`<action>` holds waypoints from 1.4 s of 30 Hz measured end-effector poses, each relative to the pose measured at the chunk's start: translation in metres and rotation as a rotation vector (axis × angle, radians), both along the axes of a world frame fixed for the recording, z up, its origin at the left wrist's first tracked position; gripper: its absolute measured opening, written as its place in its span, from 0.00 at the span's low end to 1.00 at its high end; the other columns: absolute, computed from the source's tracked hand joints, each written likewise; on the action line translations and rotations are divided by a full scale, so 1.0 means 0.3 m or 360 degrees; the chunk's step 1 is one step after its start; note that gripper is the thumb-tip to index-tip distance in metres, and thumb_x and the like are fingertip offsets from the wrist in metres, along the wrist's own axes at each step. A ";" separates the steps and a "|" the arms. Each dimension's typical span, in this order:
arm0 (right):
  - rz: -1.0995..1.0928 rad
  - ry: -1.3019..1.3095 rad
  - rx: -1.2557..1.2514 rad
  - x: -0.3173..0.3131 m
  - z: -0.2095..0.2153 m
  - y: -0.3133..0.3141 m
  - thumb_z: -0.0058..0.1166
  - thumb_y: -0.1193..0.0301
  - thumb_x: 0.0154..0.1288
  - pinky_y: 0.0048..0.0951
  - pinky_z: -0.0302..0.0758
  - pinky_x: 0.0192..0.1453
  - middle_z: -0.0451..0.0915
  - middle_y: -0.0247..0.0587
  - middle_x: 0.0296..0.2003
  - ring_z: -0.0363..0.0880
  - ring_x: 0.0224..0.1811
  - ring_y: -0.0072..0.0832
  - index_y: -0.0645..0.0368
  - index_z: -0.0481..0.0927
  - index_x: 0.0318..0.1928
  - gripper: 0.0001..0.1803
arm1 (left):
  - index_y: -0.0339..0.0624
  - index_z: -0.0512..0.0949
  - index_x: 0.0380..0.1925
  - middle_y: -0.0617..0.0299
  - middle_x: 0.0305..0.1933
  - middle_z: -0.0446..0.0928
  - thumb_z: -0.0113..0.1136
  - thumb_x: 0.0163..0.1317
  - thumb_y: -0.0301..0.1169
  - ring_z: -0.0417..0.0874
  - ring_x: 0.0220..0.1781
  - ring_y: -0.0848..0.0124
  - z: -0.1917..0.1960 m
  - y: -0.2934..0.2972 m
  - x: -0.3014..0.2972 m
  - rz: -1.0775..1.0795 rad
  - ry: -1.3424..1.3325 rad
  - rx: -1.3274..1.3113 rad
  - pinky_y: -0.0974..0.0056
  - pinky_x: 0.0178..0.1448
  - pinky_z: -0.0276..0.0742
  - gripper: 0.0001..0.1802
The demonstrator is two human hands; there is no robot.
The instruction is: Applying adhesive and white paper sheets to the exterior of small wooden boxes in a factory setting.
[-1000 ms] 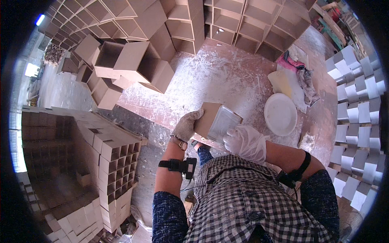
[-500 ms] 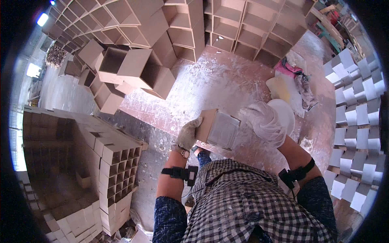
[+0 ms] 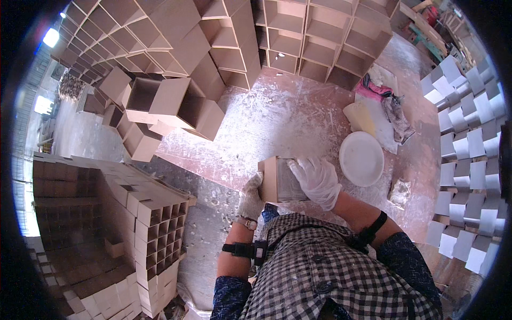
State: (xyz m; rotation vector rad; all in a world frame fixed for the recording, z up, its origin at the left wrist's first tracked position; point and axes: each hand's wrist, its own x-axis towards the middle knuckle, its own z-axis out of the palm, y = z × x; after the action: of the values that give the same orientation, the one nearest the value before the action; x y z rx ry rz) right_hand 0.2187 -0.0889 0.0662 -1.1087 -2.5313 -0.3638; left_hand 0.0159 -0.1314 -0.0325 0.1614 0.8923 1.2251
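Note:
A small brown cardboard box [image 3: 270, 184] is held in front of my body. My left hand [image 3: 250, 196], in a knitted glove, is closed round its left side. The box's upper face looks grey and smeared. My right hand [image 3: 318, 182], in a loose whitish thin glove, lies over the right part of that face with its fingers stretched out. It covers that part of the box. To the right of this hand, a round white dish or lid [image 3: 361, 159] rests on the floor.
Open-fronted brown boxes [image 3: 288, 42] are stacked high at the far side, with several tilted boxes [image 3: 176, 106] at left. Smaller boxes [image 3: 160, 234] fill the near left. Rows of white-faced boxes [image 3: 469, 160] line the right. Pink cloth [image 3: 373, 90] lies beyond the dish.
My right hand has come left from above the white dish onto the box's grey face. The dish now shows fully. My left hand still holds the box, now lower in the picture.

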 end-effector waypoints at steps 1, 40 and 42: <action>0.0002 0.0003 0.0001 0.010 -0.003 0.002 0.54 0.70 0.48 0.32 0.72 0.34 0.74 0.34 0.41 0.74 0.40 0.30 0.52 0.78 0.48 0.22 | 0.38 0.74 0.50 0.60 0.46 0.79 0.56 0.64 0.41 0.80 0.46 0.68 -0.020 -0.006 -0.003 0.0059 -0.0049 -0.0015 0.62 0.50 0.78 0.20; -0.0286 0.0695 -0.0754 0.030 -0.026 -0.060 0.47 0.74 0.63 0.39 0.74 0.45 0.80 0.47 0.33 0.78 0.39 0.44 0.52 0.79 0.46 0.12 | 0.42 0.78 0.37 0.61 0.42 0.78 0.58 0.56 0.36 0.80 0.43 0.69 0.054 -0.020 0.068 0.0158 0.0057 0.0008 0.59 0.47 0.79 0.12; -0.0447 0.0848 -0.1015 0.031 0.037 -0.039 0.48 0.71 0.64 0.38 0.74 0.45 0.80 0.47 0.34 0.78 0.38 0.43 0.55 0.80 0.45 0.11 | 0.42 0.78 0.37 0.61 0.43 0.78 0.58 0.57 0.36 0.80 0.44 0.70 0.011 -0.029 0.043 0.0164 0.0042 -0.0030 0.61 0.47 0.79 0.12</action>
State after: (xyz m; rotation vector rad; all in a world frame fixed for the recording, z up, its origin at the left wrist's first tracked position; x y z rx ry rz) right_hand 0.2280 -0.1008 0.0772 -1.5329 -2.0413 0.6435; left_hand 0.0288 -0.1402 -0.0291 0.1178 0.9446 1.3123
